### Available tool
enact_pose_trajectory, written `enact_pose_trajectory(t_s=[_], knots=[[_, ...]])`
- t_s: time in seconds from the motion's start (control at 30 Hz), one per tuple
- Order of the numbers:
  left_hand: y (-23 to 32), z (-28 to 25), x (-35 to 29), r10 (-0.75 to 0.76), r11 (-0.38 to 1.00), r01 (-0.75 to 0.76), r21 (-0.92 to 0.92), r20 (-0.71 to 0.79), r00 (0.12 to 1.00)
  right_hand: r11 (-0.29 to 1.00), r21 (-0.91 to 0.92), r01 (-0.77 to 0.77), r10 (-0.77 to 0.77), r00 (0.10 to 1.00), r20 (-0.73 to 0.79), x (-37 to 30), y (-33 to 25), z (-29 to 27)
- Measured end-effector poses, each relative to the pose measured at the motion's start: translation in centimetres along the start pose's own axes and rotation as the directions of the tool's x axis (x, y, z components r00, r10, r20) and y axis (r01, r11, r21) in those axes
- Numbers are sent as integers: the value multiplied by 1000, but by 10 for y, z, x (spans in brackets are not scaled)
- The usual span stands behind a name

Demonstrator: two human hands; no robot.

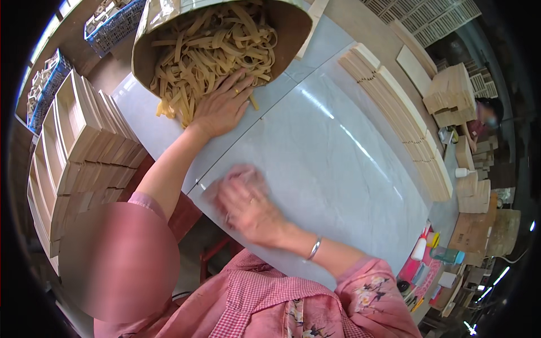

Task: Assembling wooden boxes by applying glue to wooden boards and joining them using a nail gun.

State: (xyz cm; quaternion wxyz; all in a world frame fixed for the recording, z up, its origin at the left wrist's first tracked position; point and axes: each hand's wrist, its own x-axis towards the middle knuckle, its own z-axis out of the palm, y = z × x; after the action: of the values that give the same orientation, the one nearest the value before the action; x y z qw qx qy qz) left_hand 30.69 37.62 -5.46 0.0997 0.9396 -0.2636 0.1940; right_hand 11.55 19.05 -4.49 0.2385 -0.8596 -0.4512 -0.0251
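Observation:
A tipped container (294,39) lies at the far side of the table, its brown mouth facing me. Inside is a heap of flat, tan-yellow bands (217,48) that look like rubber bands, some spilling over the lip. My left hand (222,107) rests palm down at this mouth, fingers stretched out over the nearest bands, a ring on one finger. Nearer to me, my right hand (248,208) presses a crumpled pink cloth (248,176) onto the tabletop by its near left edge. Motion blurs the cloth and the right fingers.
The grey, marble-patterned tabletop (338,169) has a seam across it. Wooden frames (70,129) are stacked at left, and light wooden pieces (397,112) line the far right. A glue bottle (420,248) and blue-capped bottle (448,255) are at right. Another person (486,119) is beyond.

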Motion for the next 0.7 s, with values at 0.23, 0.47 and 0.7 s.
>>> enact_pose_trajectory(t_s=[0.23,0.47,0.7], knots=[[5,-4,9,-18,1000,19,-19,22,1000,762,-559,-327,115,918,-381,57,271,-84],[2,-4,-1,-34,998,34,-56,5,999,776,-548,-312,220,949,-227,67,224,-71],[-2,-13,-6,-26,1000,27,10,-44,999,827,-451,-335,201,926,-319,68,221,-78]])
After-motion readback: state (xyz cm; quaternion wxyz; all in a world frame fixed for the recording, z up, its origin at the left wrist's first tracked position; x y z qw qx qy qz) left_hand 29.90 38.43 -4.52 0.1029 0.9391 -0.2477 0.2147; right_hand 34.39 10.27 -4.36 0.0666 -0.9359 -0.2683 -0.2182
